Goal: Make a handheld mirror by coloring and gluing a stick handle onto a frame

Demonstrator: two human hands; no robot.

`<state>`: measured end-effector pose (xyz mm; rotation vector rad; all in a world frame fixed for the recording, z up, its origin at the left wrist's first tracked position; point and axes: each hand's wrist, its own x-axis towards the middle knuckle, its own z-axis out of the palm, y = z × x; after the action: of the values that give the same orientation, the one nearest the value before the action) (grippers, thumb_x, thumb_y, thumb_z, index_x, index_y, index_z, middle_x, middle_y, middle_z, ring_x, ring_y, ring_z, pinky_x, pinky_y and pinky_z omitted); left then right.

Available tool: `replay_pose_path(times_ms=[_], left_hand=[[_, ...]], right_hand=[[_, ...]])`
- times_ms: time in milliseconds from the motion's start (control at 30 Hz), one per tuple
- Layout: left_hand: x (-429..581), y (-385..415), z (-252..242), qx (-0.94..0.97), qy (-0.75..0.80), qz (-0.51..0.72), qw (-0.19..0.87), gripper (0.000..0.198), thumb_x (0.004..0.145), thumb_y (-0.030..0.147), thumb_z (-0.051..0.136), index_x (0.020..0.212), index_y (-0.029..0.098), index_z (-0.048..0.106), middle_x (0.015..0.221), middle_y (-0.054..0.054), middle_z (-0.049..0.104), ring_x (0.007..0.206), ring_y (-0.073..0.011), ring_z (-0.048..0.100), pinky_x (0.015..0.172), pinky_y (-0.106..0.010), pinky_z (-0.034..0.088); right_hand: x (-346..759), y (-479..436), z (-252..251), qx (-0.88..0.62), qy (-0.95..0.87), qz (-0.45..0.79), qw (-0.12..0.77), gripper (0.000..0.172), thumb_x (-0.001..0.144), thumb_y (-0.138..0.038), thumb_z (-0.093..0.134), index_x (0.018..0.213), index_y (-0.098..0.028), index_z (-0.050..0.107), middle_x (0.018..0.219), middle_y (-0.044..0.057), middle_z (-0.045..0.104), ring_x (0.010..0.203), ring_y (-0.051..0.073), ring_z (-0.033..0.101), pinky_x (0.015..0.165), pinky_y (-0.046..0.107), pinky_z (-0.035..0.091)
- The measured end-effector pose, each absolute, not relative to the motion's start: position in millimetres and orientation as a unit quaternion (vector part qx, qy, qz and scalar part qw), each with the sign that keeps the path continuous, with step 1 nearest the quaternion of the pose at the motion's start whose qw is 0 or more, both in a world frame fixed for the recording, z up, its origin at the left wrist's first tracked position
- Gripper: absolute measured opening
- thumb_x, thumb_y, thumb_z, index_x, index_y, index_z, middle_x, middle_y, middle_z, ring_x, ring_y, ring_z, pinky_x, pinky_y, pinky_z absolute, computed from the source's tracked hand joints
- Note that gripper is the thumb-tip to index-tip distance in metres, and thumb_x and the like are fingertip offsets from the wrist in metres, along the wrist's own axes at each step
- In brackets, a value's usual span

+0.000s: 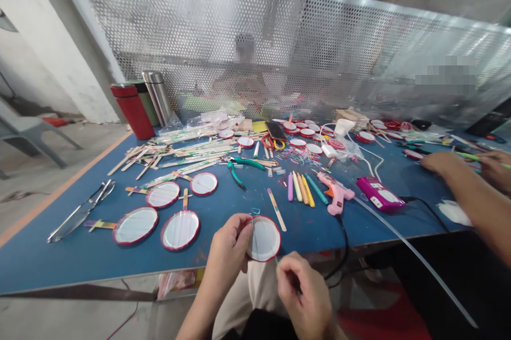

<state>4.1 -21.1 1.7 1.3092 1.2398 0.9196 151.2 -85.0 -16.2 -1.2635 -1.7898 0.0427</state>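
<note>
While left hand [228, 255] gripped red-rimmed disc [263, 239], right hand [302, 297] pinched thin strand [275, 260] at disc's 5 o'clock edge; steady pinch suited fine work.

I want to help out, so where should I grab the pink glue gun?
Grab the pink glue gun by its handle, coming from the table's near edge. The handle points that way, while the nozzle points away, keeping hands behind the tip. Mind the black cord.

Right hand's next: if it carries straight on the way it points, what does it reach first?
The right hand points up toward the red-rimmed round disc in the left hand, so probably that disc's lower rim, though depth is hard to judge.
</note>
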Motion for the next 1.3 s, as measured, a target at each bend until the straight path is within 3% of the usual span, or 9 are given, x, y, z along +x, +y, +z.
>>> replay_pose_path(times_ms=[167,267,400,533,633,767,1067,1200,1300], left_hand=[[4.2,-23.1,3.0,0.62,0.545,0.374,0.423,0.02,0.086,0.034,0.046,0.091,0.021,0.06,0.067,0.004,0.063,0.05,-0.0114,0.057,0.048,-0.02,0.041],[3.0,-23.2,3.2,0.668,0.529,0.36,0.379,0.018,0.086,0.031,0.047,0.088,0.022,0.062,0.076,0.002,0.067,0.068,-0.0133,0.06,0.061,-0.02,0.044],[1.7,-21.7,3.3,0.67,0.523,0.346,0.398,0.022,0.089,0.033,0.044,0.091,0.022,0.062,0.072,0.003,0.065,0.059,-0.0114,0.056,0.058,-0.019,0.043],[1.7,-20.8,3.7,0.681,0.503,0.357,0.394,0.022,0.088,0.033,0.045,0.092,0.022,0.064,0.078,0.002,0.067,0.066,-0.012,0.058,0.061,-0.018,0.044],[2.9,-21.6,3.8,0.654,0.516,0.372,0.41,0.023,0.087,0.034,0.045,0.091,0.021,0.064,0.073,0.002,0.066,0.057,-0.0109,0.056,0.052,-0.017,0.043],[4.6,-24.1,4.1,0.605,0.541,0.391,0.435,0.026,0.086,0.038,0.045,0.097,0.021,0.061,0.064,0.004,0.061,0.038,-0.008,0.048,0.04,-0.018,0.037],[7.7,-22.8,4.0,0.525,0.56,0.411,0.492,0.029,0.083,0.044,0.046,0.095,0.02,0.058,0.048,0.008,0.054,0.027,-0.0092,0.045,0.03,-0.018,0.032],[8.9,-22.4,1.7,0.503,0.568,0.412,0.505,0.032,0.084,0.047,0.045,0.097,0.02,0.056,0.043,0.008,0.051,0.027,-0.0105,0.045,0.028,-0.018,0.03],[7.9,-22.3,1.6,0.504,0.578,0.409,0.495,0.036,0.083,0.05,0.047,0.103,0.021,0.056,0.04,0.009,0.049,0.028,-0.0119,0.048,0.03,-0.018,0.033]], right_hand=[[138.1,-87.5,-15.5,-0.474,-0.775,-0.028,0.417,0.021,0.084,-0.004,0.041,0.077,-0.023,0.048,0.053,-0.005,0.054,0.042,0.009,0.052,0.044,0.02,0.035],[137.9,-82.1,-6.8,-0.473,-0.757,0.037,0.45,0.019,0.087,-0.007,0.042,0.078,-0.023,0.049,0.055,-0.004,0.055,0.046,0.009,0.054,0.047,0.019,0.038],[141.8,-72.9,0.9,-0.516,-0.643,0.224,0.519,0.009,0.094,-0.019,0.043,0.092,-0.023,0.051,0.084,0.001,0.067,0.046,0.006,0.052,0.048,0.018,0.044],[143.8,-66.8,2.8,-0.495,-0.621,0.317,0.518,0.007,0.095,-0.025,0.044,0.094,-0.024,0.051,0.113,0.006,0.065,0.039,0.001,0.043,0.039,0.017,0.04],[144.6,-68.3,3.3,-0.516,-0.58,0.336,0.534,0.011,0.096,-0.029,0.042,0.094,-0.022,0.051,0.103,0.005,0.067,0.038,0.002,0.043,0.04,0.017,0.04],[144.7,-76.0,-2.1,-0.546,-0.586,0.357,0.481,0.015,0.094,-0.029,0.045,0.087,-0.021,0.054,0.066,-0.003,0.06,0.041,0.006,0.047,0.042,0.016,0.04],[143.4,-78.7,-7.2,-0.618,-0.474,0.399,0.484,0.027,0.078,-0.045,0.063,0.073,-0.018,0.059,0.052,-0.004,0.055,0.036,0.007,0.051,0.038,0.016,0.038],[152.7,-77.8,4.2,-0.583,-0.345,0.545,0.494,0.041,0.068,-0.054,0.072,0.074,-0.015,0.059,0.076,0.007,0.071,0.036,0.008,0.057,0.031,0.014,0.029],[162.1,-84.5,8.8,-0.53,-0.253,0.648,0.485,0.046,0.062,-0.054,0.077,0.07,-0.015,0.054,0.095,0.013,0.072,0.037,0.007,0.058,0.028,0.013,0.023]])
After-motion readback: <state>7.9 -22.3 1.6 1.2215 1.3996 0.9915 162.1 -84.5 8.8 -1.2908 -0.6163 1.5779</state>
